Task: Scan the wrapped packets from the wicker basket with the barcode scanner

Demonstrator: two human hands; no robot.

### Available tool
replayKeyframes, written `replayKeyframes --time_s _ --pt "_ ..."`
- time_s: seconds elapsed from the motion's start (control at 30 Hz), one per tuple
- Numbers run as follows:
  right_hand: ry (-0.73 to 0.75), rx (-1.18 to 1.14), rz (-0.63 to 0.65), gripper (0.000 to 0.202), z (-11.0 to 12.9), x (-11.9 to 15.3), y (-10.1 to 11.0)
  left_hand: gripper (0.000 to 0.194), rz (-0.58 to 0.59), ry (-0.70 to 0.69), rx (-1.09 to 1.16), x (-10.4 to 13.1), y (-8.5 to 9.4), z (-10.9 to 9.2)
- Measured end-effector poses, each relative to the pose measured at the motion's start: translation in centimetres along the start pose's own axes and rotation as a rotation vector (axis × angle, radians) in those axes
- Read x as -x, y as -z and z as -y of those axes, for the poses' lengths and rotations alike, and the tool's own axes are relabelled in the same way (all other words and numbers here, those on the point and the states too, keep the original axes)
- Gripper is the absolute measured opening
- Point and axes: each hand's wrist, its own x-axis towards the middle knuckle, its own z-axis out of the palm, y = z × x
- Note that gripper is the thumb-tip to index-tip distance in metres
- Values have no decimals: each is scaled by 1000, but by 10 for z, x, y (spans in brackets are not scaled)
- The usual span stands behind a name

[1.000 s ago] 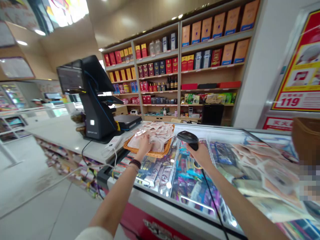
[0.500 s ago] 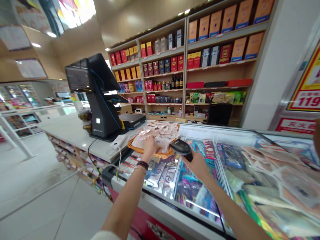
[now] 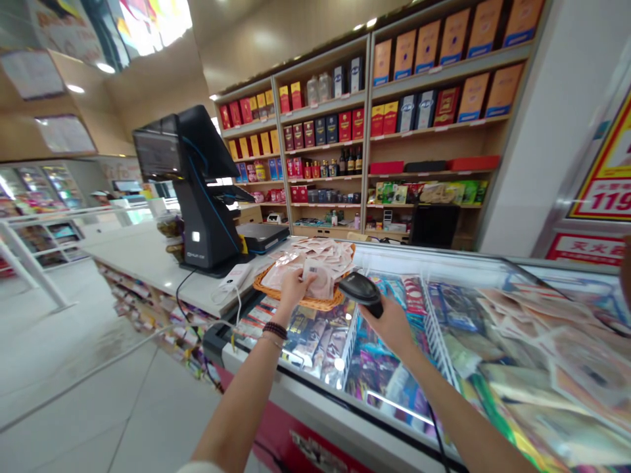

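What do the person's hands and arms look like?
The left hand and right hand wear no gloves. The left wrist has a dark bracelet that looks beaded, and a thin band beside it. A pale sleeve peeks in at the bottom; the right forearm shows none.

My two hands [image 3: 294, 289] appear alongside one black scanner [image 3: 361, 290], one wicker basket [image 3: 323, 305], one checkout terminal [image 3: 210, 220] and eight orange boxes [image 3: 428, 47] with blue bases.

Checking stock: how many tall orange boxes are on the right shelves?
8: six orange boxes on the top shelf, two boxes rightmost one shelf below; more may hide behind.
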Motion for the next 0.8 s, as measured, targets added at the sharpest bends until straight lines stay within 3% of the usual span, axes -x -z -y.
replayKeyframes --time_s 0.1,0.2,0.4,0.8 --pt "-14 -46 -18 42 -1 0 2 47 -32 -3 192 -1 4 2" --pt "-6 -90 -24 43 1 2 4 48 41 3 274 0 8 2" --pt "1 -132 -2 40 8 5 6 45 114 -6 314 3 7 -2" --pt "3 -140 -6 37 9 3 9 38 101 -19 292 7 9 -12"
